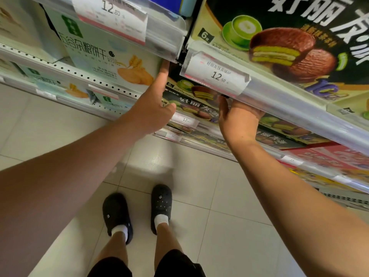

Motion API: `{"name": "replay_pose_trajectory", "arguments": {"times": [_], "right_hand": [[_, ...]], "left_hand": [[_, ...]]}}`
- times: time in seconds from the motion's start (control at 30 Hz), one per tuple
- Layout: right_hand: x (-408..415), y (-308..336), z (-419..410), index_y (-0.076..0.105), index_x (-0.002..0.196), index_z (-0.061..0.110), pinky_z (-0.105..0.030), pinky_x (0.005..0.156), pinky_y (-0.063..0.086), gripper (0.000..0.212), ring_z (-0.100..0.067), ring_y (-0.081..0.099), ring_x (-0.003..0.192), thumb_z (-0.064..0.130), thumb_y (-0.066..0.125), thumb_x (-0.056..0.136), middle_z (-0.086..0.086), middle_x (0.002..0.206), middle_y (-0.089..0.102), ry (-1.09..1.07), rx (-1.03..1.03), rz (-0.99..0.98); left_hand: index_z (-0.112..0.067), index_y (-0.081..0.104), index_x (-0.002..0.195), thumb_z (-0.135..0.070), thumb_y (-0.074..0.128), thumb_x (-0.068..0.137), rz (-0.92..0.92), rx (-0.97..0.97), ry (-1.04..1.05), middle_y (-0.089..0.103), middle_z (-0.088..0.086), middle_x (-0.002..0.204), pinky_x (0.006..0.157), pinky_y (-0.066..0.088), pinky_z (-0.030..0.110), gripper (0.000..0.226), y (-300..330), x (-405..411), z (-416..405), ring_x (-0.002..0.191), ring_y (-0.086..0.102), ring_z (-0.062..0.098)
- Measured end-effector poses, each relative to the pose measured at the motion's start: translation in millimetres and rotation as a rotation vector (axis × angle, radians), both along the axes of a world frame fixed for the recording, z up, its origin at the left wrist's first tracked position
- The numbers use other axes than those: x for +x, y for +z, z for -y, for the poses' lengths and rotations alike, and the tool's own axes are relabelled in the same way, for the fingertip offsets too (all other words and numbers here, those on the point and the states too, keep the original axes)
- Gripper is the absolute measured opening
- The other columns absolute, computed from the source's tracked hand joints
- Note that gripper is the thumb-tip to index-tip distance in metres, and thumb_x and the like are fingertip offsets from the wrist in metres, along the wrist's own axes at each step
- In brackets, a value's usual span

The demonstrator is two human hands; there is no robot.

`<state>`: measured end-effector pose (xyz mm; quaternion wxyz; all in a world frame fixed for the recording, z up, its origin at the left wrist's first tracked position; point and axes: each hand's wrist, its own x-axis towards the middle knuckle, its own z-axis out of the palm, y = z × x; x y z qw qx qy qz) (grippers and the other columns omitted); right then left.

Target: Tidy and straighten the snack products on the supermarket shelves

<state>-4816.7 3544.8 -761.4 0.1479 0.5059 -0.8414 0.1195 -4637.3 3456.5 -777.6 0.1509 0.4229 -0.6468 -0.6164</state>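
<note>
**Both hands at the matcha pie boxes**

I have both arms stretched up into the shelving. My left hand [153, 108] reaches into the gap where two shelf sections meet: its fingers are straight and close together, pointing up under the clear price rail [159, 35], and the thumb sticks out to the side against the left edge of the dark matcha pie box [191, 92]. I hold nothing in it.

My right hand [237, 120] is just right of that box, its back toward me. The fingers run up behind the price tag [217, 74] reading 12.50, so I cannot tell whether they are curled on anything or flat.

The boxes I am straightening sit on the shelf one level below the big matcha pie box [283, 43] at top right, with more of the same stacked on lower shelves. To the left stand pale green cereal biscuit boxes [103, 54]. Below me are the tiled floor [219, 196] and my black slippers [117, 214].
</note>
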Motion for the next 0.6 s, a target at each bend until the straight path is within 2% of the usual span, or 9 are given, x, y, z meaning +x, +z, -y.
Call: {"name": "replay_pose_trajectory", "arguments": {"times": [0.03,0.1,0.17,0.27,0.37,0.43,0.47,0.53,0.6], "right_hand": [[0,0,0,0.068,0.078,0.012,-0.044,0.055,0.052,0.013,-0.038,0.062,0.058,0.020,0.077,0.082,-0.017,0.068,0.064,0.015,-0.003,-0.017],[-1,-2,0,0.069,0.084,0.014,-0.047,0.063,0.050,0.011,-0.040,0.063,0.069,0.024,0.069,0.089,-0.019,0.078,0.066,0.023,0.044,0.025],[-2,-4,0,0.069,0.090,0.015,-0.045,0.068,0.047,0.015,-0.040,0.063,0.075,0.028,0.063,0.092,-0.018,0.082,0.066,-0.009,0.082,0.043],[-2,-3,0,0.068,0.083,0.009,-0.038,0.056,0.044,0.015,-0.038,0.061,0.059,0.022,0.075,0.083,-0.018,0.068,0.063,-0.005,0.023,-0.030],[-2,-3,0,0.067,0.083,0.008,-0.040,0.054,0.047,0.016,-0.039,0.061,0.057,0.021,0.076,0.082,-0.019,0.067,0.063,0.032,-0.020,-0.057],[-1,-2,0,0.066,0.079,0.008,-0.036,0.053,0.042,0.016,-0.038,0.060,0.054,0.020,0.077,0.081,-0.018,0.063,0.060,0.034,0.018,-0.031],[-2,-1,-1,0.063,0.074,0.011,-0.035,0.052,0.041,0.017,-0.037,0.059,0.051,0.019,0.077,0.080,-0.017,0.059,0.056,0.051,0.029,-0.031],[-2,1,-6,0.056,0.067,0.015,-0.035,0.051,0.040,0.022,-0.036,0.058,0.049,0.015,0.075,0.078,-0.011,0.054,0.045,0.117,0.055,0.030],[-7,0,-15,0.062,0.081,0.008,-0.042,0.063,0.047,0.011,-0.041,0.062,0.067,0.013,0.071,0.077,-0.015,0.066,0.057,0.143,0.091,0.029]], "left_hand": [[-0.038,0.000,0.155,-0.007,0.051,0.091,-0.002,0.003,0.001,0.006,-0.007,0.165,0.121,0.021,0.049,0.088,-1,0,0,0.150,0.011,0.012],[-0.040,-0.002,0.154,-0.006,0.051,0.092,-0.006,0.014,0.006,0.005,-0.007,0.165,0.120,0.020,0.050,0.089,-1,0,-1,0.150,0.012,0.013],[-0.042,-0.003,0.153,-0.005,0.051,0.092,-0.006,0.015,0.005,0.004,-0.008,0.165,0.120,0.019,0.050,0.090,-1,-1,-2,0.150,0.014,0.014],[-0.043,-0.003,0.153,-0.006,0.051,0.091,-0.005,-0.001,-0.004,0.003,-0.008,0.165,0.120,0.018,0.048,0.090,-1,-2,-3,0.149,0.016,0.017],[-0.042,0.003,0.153,-0.008,0.053,0.090,-0.012,0.015,0.038,0.012,-0.005,0.164,0.118,0.020,0.049,0.087,-5,-4,0,0.148,0.018,0.018],[-0.034,0.008,0.154,-0.009,0.056,0.091,-0.009,0.036,0.082,0.020,-0.002,0.161,0.116,0.027,0.042,0.084,-11,-8,2,0.145,0.024,0.016],[-0.029,0.009,0.155,-0.008,0.057,0.091,-0.004,0.035,0.092,0.024,0.001,0.159,0.111,0.033,0.033,0.083,-14,-10,4,0.140,0.029,0.012],[-0.023,0.011,0.155,-0.003,0.058,0.090,0.002,0.002,0.081,0.030,0.003,0.155,0.089,0.040,0.013,0.082,-23,-14,4,0.122,0.043,0.004],[-0.022,0.015,0.153,0.004,0.059,0.088,0.003,-0.028,0.081,0.040,0.003,0.146,0.071,0.045,0.005,0.083,-28,-14,6,0.110,0.049,0.002]]}}
